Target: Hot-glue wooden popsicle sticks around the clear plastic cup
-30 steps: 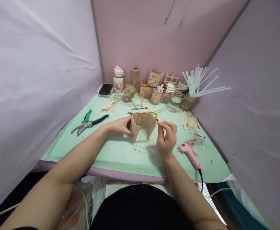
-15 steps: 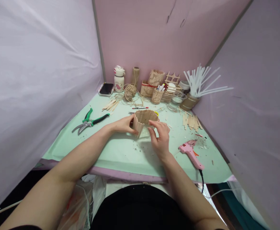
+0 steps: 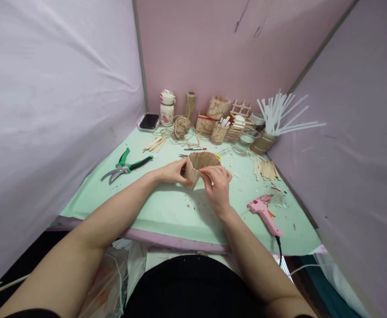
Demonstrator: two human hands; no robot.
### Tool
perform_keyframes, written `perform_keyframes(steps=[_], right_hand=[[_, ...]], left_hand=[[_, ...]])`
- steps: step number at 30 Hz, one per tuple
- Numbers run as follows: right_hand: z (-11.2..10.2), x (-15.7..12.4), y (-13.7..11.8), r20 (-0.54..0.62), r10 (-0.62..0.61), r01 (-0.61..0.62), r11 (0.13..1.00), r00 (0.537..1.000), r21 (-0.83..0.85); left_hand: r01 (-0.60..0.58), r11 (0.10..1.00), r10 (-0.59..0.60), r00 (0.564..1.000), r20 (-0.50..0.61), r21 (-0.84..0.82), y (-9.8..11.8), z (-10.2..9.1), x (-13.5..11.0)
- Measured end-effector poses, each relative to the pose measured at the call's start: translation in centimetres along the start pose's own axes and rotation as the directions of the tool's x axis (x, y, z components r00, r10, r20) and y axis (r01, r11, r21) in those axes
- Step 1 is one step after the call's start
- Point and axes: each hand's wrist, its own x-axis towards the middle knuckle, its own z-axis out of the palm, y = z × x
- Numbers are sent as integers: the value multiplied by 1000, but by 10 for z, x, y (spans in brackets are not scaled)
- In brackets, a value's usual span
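A stick-walled container point(image 3: 191, 173), lined with upright wooden craft sticks, stands on the table with part of its clear front uncovered by sticks. My left hand point(image 3: 175, 172) is wrapped around its left side, thumb at the front and fingers behind. My right hand point(image 3: 217, 180) is closed in a pinch at the front edge of the stick wall, thumb and index fingertips together. Whatever lies between those fingertips is too small to make out. Behind the container, scissors with a yellow handle point(image 3: 217, 157) are partly hidden.
Green-handled pruning shears point(image 3: 124, 168) lie left; a pink glue gun point(image 3: 265, 214) lies right with its cord over the edge. Loose craft sticks point(image 3: 268, 170) are behind it. Along the back stand a bottle point(image 3: 167, 108), twine point(image 3: 181, 127), a pen cup point(image 3: 219, 133) and glue sticks point(image 3: 276, 115).
My right hand has moved left along the container's front, and its thumb and index finger have come together at the stick edge. My left hand keeps its hold.
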Motion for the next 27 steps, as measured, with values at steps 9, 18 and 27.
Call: perform_keyframes(steps=[9, 18, 27], right_hand=[[3, -1, 1, -10, 56, -55, 996, 998, 66], [4, -1, 0, -7, 65, -64, 995, 998, 75], [6, -1, 0, -16, 64, -63, 996, 998, 67]], left_hand=[[-18, 1000, 17, 999, 45, 18, -6, 1, 1], [-30, 999, 29, 999, 22, 26, -5, 0, 0], [-32, 998, 31, 999, 13, 50, -8, -1, 1]])
